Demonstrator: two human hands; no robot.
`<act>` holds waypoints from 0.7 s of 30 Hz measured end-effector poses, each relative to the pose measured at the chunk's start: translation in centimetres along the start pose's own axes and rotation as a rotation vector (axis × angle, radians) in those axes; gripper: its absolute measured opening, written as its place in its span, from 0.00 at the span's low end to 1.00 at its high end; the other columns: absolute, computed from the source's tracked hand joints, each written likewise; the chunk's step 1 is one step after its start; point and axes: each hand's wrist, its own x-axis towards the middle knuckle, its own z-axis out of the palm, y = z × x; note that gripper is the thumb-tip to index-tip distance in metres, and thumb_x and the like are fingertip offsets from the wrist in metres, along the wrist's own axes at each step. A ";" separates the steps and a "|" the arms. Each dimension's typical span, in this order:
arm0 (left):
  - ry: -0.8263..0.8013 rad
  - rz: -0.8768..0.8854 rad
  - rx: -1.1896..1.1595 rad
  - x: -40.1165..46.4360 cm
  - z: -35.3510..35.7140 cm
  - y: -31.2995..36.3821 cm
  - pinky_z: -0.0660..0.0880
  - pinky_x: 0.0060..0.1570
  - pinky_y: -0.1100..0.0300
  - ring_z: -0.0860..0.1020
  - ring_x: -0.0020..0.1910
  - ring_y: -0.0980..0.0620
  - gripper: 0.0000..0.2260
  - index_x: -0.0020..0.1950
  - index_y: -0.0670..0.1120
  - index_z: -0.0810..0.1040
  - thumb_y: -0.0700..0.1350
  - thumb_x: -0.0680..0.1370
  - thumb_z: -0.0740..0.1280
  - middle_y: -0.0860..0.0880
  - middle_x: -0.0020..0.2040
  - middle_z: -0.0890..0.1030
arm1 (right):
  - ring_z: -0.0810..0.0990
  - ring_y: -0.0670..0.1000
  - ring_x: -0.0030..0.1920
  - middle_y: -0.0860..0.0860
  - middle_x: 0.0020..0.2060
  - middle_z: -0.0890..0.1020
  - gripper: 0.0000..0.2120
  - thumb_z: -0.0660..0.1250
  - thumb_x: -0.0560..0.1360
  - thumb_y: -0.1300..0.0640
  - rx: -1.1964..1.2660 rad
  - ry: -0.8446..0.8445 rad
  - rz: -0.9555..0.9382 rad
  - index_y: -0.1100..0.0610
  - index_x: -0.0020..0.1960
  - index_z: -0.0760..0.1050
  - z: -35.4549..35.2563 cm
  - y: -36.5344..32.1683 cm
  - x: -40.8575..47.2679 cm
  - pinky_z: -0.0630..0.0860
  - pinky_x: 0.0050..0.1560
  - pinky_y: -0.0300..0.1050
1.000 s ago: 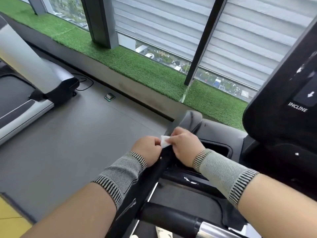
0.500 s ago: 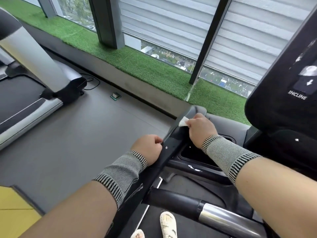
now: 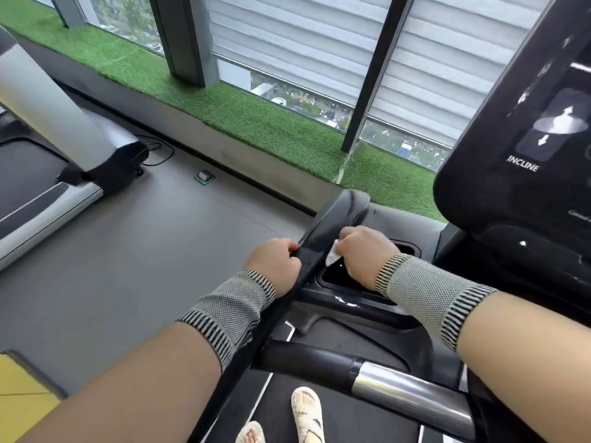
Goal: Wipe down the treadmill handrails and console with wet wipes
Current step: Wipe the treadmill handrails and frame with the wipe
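Note:
The treadmill's black left handrail (image 3: 332, 219) runs from the lower middle up to a rounded end near the window ledge. My left hand (image 3: 275, 263) grips the rail's outer edge, fingers curled over it. My right hand (image 3: 361, 251) holds a small white wet wipe (image 3: 332, 255) bunched in its fingers and presses it against the rail's inner side, above a dark cup-holder recess (image 3: 339, 276). The black console (image 3: 524, 129) with an INCLINE label rises at the right. Both wrists wear grey knit bands.
A front crossbar (image 3: 399, 388) with a silver grip section lies below my arms; two feet in light sandals stand on the belt. Another treadmill (image 3: 48, 148) sits at the left across a grey floor. Green turf lines the window ledge (image 3: 256, 123).
My right hand slid the wipe up to the rail's rounded end, then back down along its inner side. My left hand stayed gripping the rail.

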 end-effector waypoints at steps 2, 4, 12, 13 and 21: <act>-0.001 -0.006 0.001 -0.2 0.0 0.0 0.70 0.61 0.58 0.76 0.60 0.48 0.18 0.67 0.48 0.74 0.42 0.77 0.61 0.48 0.62 0.78 | 0.76 0.53 0.54 0.49 0.54 0.76 0.15 0.60 0.75 0.61 -0.011 -0.052 -0.125 0.52 0.58 0.78 -0.4 -0.7 -0.4 0.73 0.55 0.44; -0.005 -0.015 0.001 -0.4 -0.1 0.0 0.71 0.62 0.58 0.76 0.60 0.48 0.18 0.67 0.48 0.74 0.42 0.78 0.61 0.48 0.62 0.78 | 0.76 0.53 0.55 0.49 0.54 0.76 0.15 0.61 0.75 0.61 -0.013 -0.060 -0.095 0.52 0.59 0.78 -0.6 -0.5 -0.1 0.72 0.54 0.43; -0.005 -0.068 -0.027 -1.8 -0.4 -1.5 0.69 0.64 0.58 0.75 0.62 0.49 0.18 0.67 0.48 0.74 0.39 0.77 0.59 0.49 0.64 0.78 | 0.76 0.55 0.60 0.52 0.60 0.78 0.16 0.60 0.77 0.59 0.125 -0.199 -0.050 0.52 0.63 0.77 -1.0 -4.7 -0.4 0.72 0.61 0.44; 0.002 -0.061 -0.022 -2.0 -0.4 -1.5 0.69 0.63 0.58 0.75 0.62 0.48 0.18 0.66 0.48 0.74 0.39 0.77 0.59 0.49 0.63 0.78 | 0.76 0.55 0.60 0.52 0.59 0.79 0.15 0.60 0.77 0.58 0.166 -0.197 -0.024 0.52 0.62 0.78 -1.0 -4.5 -0.4 0.72 0.61 0.43; 0.075 0.120 0.075 -2.5 -0.1 0.8 0.67 0.65 0.56 0.70 0.65 0.49 0.19 0.66 0.50 0.75 0.39 0.77 0.58 0.50 0.64 0.76 | 0.77 0.55 0.57 0.51 0.56 0.78 0.16 0.60 0.77 0.60 0.028 -0.103 0.095 0.54 0.62 0.77 -2.4 -0.6 -1.1 0.73 0.59 0.44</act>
